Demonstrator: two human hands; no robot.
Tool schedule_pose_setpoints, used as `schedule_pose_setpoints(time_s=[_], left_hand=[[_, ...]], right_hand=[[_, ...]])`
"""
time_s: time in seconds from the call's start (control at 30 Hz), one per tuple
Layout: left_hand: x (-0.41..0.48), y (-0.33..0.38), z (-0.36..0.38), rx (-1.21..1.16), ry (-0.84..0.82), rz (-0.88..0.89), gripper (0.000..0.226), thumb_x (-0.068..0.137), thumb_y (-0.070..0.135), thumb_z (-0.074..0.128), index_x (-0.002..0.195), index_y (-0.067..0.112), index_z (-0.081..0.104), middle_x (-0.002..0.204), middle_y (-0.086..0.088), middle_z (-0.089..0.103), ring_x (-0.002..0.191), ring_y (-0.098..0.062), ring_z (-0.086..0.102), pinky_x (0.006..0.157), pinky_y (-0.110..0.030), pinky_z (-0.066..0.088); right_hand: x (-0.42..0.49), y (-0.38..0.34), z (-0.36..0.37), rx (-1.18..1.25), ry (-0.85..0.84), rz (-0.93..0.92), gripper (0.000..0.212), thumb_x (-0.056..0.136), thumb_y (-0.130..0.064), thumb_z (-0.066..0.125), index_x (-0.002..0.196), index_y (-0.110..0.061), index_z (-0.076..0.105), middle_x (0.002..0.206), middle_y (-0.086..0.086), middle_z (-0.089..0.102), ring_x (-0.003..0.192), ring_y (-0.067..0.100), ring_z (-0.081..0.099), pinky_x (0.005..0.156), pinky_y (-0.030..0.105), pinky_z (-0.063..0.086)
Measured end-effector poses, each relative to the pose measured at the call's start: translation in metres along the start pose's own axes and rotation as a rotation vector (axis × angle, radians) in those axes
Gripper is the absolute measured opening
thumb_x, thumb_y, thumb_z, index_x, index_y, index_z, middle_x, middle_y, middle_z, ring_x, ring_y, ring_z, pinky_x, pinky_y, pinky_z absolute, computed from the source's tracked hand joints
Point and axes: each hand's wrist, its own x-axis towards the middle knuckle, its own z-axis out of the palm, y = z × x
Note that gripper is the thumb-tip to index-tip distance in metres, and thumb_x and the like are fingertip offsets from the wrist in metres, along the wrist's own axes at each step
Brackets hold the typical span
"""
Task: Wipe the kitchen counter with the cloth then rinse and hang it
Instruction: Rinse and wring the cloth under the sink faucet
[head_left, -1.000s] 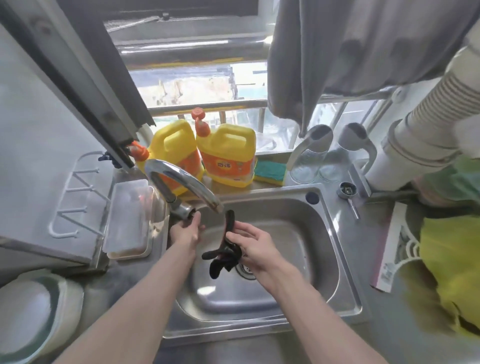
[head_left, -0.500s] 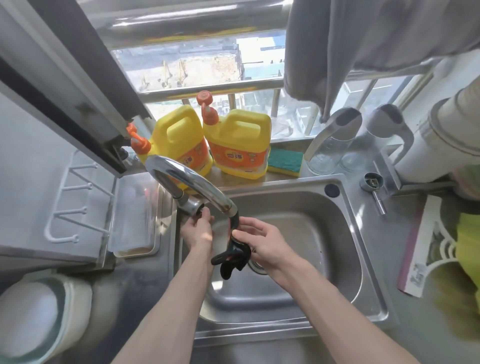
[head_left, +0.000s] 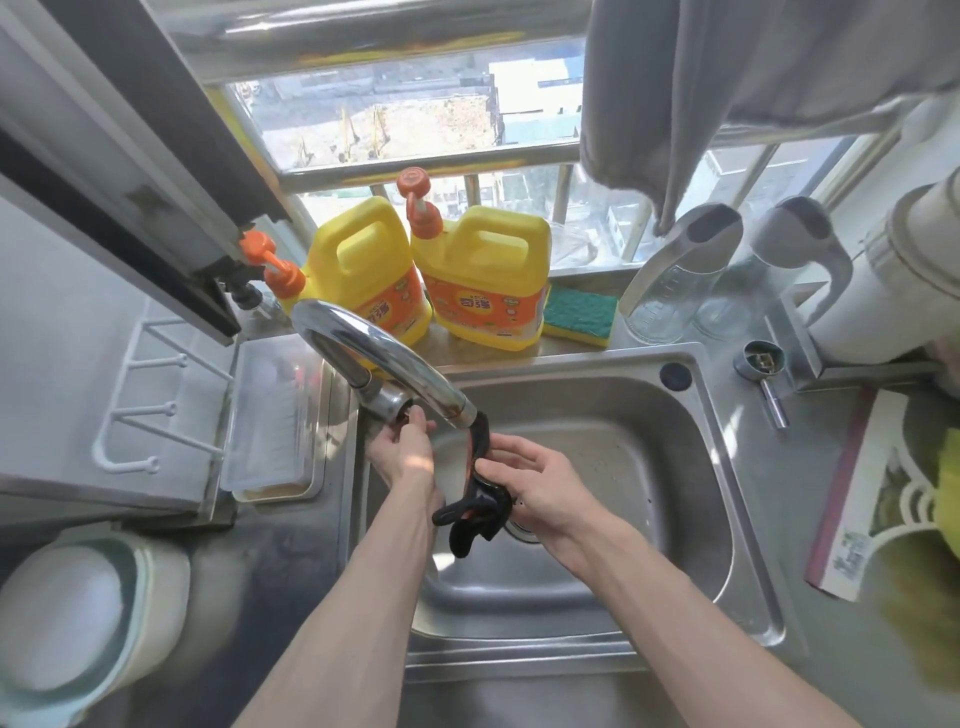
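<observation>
Head view: your left hand (head_left: 402, 452) grips the tap lever (head_left: 399, 410); right hand (head_left: 540, 486) pinches the dark cloth (head_left: 480, 501) under the spout (head_left: 457, 410) at 12 o'clock; open gently.

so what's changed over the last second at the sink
The right hand has lifted the black cloth so its top end now sits right at the faucet spout, where a second ago it hung lower in the sink. The left hand stays at the faucet base, now closer on the handle. No water visible. The yellow bottles and sponge are unchanged.
</observation>
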Motion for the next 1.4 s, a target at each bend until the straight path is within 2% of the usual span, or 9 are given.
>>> schedule_pose_setpoints(time_s=[0.17, 0.27, 0.47, 0.67, 0.87, 1.0, 1.13, 1.23, 1.4], left_hand=[[0.003, -0.001, -0.008, 0.077, -0.117, 0.047, 0.025, 0.098, 0.022, 0.066, 0.12, 0.011, 0.069, 0.083, 0.003, 0.072, 0.075, -0.013, 0.065, 0.075, -0.031, 0.05], [0.007, 0.001, -0.019, 0.13, -0.21, 0.071, 0.033, 0.097, 0.034, 0.067, 0.121, 0.012, 0.068, 0.1, 0.001, 0.076, 0.095, -0.019, 0.072, 0.078, -0.031, 0.051], [0.003, 0.006, -0.008, 0.12, -0.127, 0.056, 0.012, 0.1, 0.021, 0.063, 0.111, 0.015, 0.064, 0.083, 0.007, 0.068, 0.075, -0.006, 0.062, 0.098, -0.038, 0.05], [0.0, 0.009, -0.001, 0.062, -0.059, 0.022, 0.015, 0.1, 0.014, 0.061, 0.113, 0.008, 0.065, 0.079, 0.0, 0.063, 0.071, -0.011, 0.057, 0.098, -0.041, 0.048], [0.005, 0.002, -0.007, 0.148, -0.113, 0.108, 0.013, 0.101, 0.014, 0.062, 0.112, 0.008, 0.065, 0.078, 0.011, 0.065, 0.075, -0.005, 0.062, 0.092, -0.036, 0.052], [0.016, -0.003, -0.023, 0.192, -0.225, 0.081, 0.03, 0.098, 0.021, 0.067, 0.125, 0.007, 0.065, 0.104, 0.0, 0.074, 0.095, -0.016, 0.073, 0.072, -0.02, 0.055], [0.0, -0.01, -0.037, 0.227, -0.509, -0.17, 0.048, 0.097, 0.034, 0.068, 0.135, 0.007, 0.058, 0.119, -0.017, 0.074, 0.102, -0.031, 0.075, 0.081, -0.044, 0.061], [-0.037, -0.005, -0.039, 0.364, -0.762, -0.309, 0.051, 0.099, 0.053, 0.056, 0.113, 0.007, 0.073, 0.095, -0.013, 0.078, 0.07, -0.023, 0.074, 0.052, -0.027, 0.054], [-0.067, -0.005, -0.035, 0.445, -0.838, -0.203, 0.039, 0.103, 0.043, 0.053, 0.117, 0.013, 0.073, 0.087, -0.008, 0.075, 0.068, -0.019, 0.069, 0.057, -0.027, 0.052]], right_hand=[[-0.005, -0.002, -0.002, 0.009, -0.012, -0.006, 0.027, 0.091, 0.004, 0.07, 0.117, -0.006, 0.073, 0.099, 0.01, 0.078, 0.075, 0.021, 0.075, 0.064, 0.032, 0.06], [-0.008, -0.004, 0.0, 0.01, -0.01, -0.003, 0.028, 0.092, 0.005, 0.069, 0.118, -0.004, 0.072, 0.099, 0.011, 0.077, 0.073, 0.02, 0.074, 0.061, 0.029, 0.059], [-0.008, -0.005, 0.003, 0.012, -0.016, 0.009, 0.027, 0.092, 0.006, 0.069, 0.116, -0.005, 0.073, 0.101, 0.012, 0.078, 0.077, 0.019, 0.076, 0.06, 0.026, 0.058], [-0.007, -0.01, 0.007, 0.023, -0.007, 0.015, 0.027, 0.093, 0.008, 0.067, 0.118, -0.002, 0.071, 0.099, 0.012, 0.077, 0.069, 0.017, 0.075, 0.055, 0.024, 0.056], [-0.003, -0.012, 0.004, -0.006, 0.002, 0.009, 0.028, 0.092, 0.005, 0.07, 0.118, -0.004, 0.071, 0.101, 0.012, 0.077, 0.071, 0.017, 0.075, 0.055, 0.024, 0.055], [-0.001, -0.006, 0.005, -0.092, -0.01, 0.002, 0.03, 0.09, -0.002, 0.075, 0.12, -0.009, 0.071, 0.102, 0.009, 0.077, 0.075, 0.018, 0.074, 0.06, 0.025, 0.055], [0.0, 0.005, 0.007, -0.237, 0.08, -0.059, 0.03, 0.088, -0.008, 0.077, 0.118, -0.016, 0.074, 0.105, 0.006, 0.079, 0.082, 0.014, 0.074, 0.066, 0.022, 0.055], [-0.005, 0.008, 0.001, -0.364, 0.185, -0.134, 0.027, 0.088, -0.014, 0.077, 0.112, -0.027, 0.076, 0.108, -0.002, 0.078, 0.102, 0.014, 0.074, 0.089, 0.031, 0.058], [-0.021, 0.008, -0.008, -0.501, 0.288, -0.244, 0.027, 0.093, -0.005, 0.07, 0.11, -0.025, 0.074, 0.103, -0.009, 0.076, 0.102, 0.006, 0.07, 0.093, 0.029, 0.058]])
